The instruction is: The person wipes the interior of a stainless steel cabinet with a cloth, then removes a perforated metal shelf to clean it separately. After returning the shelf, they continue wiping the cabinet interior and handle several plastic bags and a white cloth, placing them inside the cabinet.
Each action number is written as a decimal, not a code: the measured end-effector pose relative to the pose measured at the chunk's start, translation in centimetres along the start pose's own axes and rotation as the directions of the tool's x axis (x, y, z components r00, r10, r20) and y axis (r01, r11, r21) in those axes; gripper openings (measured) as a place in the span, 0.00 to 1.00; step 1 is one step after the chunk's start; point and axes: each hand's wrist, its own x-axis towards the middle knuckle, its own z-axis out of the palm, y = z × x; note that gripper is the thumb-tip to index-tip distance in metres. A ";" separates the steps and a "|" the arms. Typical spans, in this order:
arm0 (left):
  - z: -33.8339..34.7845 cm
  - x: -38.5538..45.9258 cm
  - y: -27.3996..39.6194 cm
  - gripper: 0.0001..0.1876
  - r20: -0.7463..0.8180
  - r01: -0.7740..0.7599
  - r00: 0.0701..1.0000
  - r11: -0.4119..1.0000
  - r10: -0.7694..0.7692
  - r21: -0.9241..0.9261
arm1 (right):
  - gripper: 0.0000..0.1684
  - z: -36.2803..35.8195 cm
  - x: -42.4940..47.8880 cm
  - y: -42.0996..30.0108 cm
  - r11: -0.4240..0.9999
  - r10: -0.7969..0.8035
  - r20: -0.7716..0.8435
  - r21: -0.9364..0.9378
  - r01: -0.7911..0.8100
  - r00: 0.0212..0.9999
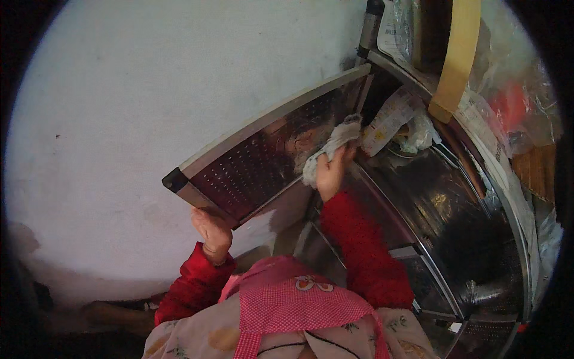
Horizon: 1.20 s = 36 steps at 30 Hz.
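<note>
A framed perforated metal door panel (pixel 237 175) swings out from a metal cabinet, with a black plastic cap (pixel 175 179) on its free corner. My left hand (pixel 212 231) grips the panel's end edge just below that cap. Bunched in my right hand (pixel 331 172) is a whitish cloth (pixel 336 139), lying against the panel's shiny face near its hinged side. The fingertips of the right hand are partly hidden by the cloth.
The cabinet's dark metal shelf (pixel 448 215) lies right of my right arm, with plastic bags (pixel 417 132) at its back. Above hangs a yellowish strip (pixel 457 58), beside plastic-wrapped items and brown cardboard (pixel 534 172). A white wall (pixel 112 112) stands behind the panel.
</note>
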 end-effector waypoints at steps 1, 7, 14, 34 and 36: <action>-0.2 -0.2 -0.4 0.32 -0.013 -0.005 1.000 1.000 0.005 0.005 | 0.41 0.3 -1.6 -2.1 0.992 -0.115 0.042 -0.041 0.117 0.992; -1.0 0.0 -1.2 0.33 -0.006 -0.070 0.998 0.997 0.070 -0.014 | 0.36 1.3 -15.1 -7.5 0.932 -0.362 0.575 0.245 0.268 0.734; -0.7 0.6 -0.7 0.29 0.020 -0.147 0.989 0.983 0.145 0.113 | 0.37 1.4 -10.1 -1.4 0.994 -0.069 0.169 -0.073 0.082 0.983; -0.8 0.1 -0.4 0.26 0.050 -0.065 0.997 0.998 0.064 0.010 | 0.14 -1.4 -10.1 -6.8 0.573 0.256 0.777 0.357 -0.738 0.575; -0.1 0.2 -0.9 0.30 0.018 -0.096 0.995 0.992 0.098 -0.087 | 0.13 -2.5 -7.8 -5.0 0.633 0.307 0.689 0.368 -0.682 0.656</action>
